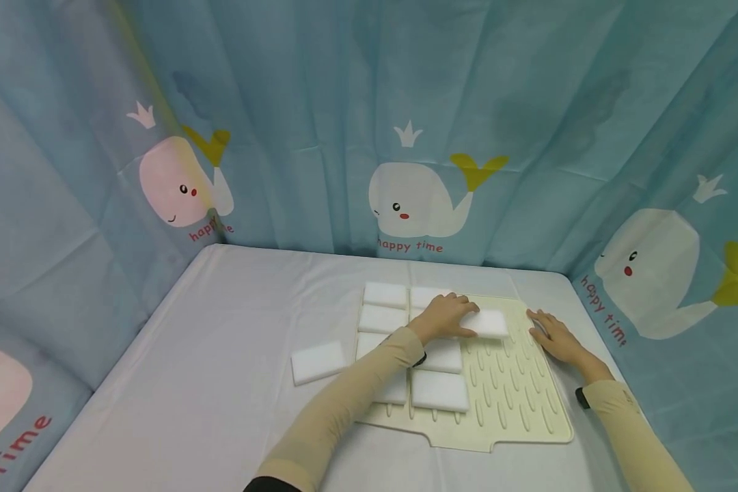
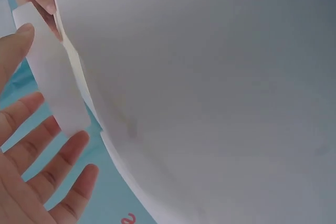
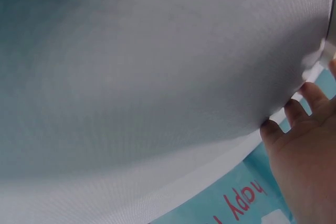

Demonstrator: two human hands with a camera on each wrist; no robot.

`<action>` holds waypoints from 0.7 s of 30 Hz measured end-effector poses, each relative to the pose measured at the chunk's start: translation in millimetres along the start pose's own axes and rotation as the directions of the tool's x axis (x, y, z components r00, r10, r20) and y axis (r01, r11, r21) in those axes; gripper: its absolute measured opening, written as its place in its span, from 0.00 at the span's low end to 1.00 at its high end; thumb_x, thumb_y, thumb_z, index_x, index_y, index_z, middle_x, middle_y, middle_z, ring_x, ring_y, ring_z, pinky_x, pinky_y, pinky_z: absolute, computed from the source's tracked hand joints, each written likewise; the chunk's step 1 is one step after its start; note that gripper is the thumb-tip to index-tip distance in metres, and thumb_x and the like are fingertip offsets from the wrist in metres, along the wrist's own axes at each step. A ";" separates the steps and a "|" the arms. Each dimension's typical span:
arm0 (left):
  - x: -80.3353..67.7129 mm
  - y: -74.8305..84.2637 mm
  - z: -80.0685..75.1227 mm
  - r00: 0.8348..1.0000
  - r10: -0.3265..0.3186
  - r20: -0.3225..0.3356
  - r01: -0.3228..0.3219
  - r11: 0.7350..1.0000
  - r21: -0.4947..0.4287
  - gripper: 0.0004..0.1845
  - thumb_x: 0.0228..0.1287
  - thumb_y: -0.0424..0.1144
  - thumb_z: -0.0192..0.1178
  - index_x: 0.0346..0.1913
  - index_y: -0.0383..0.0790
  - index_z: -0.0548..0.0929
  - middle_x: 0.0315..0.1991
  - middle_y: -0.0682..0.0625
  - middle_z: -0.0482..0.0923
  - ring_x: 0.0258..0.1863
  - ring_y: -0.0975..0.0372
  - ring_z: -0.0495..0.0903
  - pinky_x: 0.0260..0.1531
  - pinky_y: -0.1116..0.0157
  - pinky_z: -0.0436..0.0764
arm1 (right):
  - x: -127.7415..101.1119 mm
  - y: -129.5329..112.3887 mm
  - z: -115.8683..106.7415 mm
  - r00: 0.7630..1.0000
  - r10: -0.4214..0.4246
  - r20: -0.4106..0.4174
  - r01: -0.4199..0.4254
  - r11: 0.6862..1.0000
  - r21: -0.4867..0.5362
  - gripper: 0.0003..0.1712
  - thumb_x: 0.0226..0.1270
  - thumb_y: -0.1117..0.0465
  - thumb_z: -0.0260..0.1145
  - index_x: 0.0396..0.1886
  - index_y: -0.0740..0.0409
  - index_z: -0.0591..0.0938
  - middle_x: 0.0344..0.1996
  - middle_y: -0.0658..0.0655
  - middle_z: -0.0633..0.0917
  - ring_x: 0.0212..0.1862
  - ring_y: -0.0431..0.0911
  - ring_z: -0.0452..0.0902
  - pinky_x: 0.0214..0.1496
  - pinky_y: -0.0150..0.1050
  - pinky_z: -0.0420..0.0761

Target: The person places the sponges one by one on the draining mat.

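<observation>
My left hand pinches a white sponge block between thumb and fingers, over the cream ridged mat. In the left wrist view, the thumb and fingers stand on either side of the block. My right hand rests at the mat's right edge, fingers spread; the right wrist view shows the fingertips at the surface. Several more white sponge blocks lie in two columns on the mat's left half. The left forearm hides part of them. A lone sponge block lies on the cloth left of the mat.
A white cloth covers the table. Blue curtains printed with whales hang behind it and on both sides, the right one close to the right arm. The mat has a tab at its near edge.
</observation>
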State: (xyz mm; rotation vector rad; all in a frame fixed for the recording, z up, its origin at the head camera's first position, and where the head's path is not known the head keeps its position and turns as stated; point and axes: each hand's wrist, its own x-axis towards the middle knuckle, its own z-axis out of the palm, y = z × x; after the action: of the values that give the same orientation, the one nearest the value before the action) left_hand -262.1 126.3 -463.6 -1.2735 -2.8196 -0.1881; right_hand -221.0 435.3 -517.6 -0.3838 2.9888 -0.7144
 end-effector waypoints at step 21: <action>11.9 26.4 10.1 0.994 -0.007 0.106 -0.009 0.988 0.152 0.33 0.54 0.66 0.56 0.63 0.58 0.70 0.55 0.59 0.73 0.52 0.63 0.73 0.48 0.64 0.72 | -1.5 -2.0 -1.9 1.000 0.001 0.004 -0.001 0.999 0.033 0.32 0.72 0.55 0.50 0.69 0.68 0.57 0.65 0.80 0.52 0.64 0.77 0.44 0.57 0.75 0.46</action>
State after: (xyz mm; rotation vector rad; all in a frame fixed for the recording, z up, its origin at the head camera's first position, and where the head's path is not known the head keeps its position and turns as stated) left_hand -250.2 153.7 -470.1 -1.2881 -2.8549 0.0976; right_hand -219.3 434.8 -515.0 -0.3819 2.9692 -0.7615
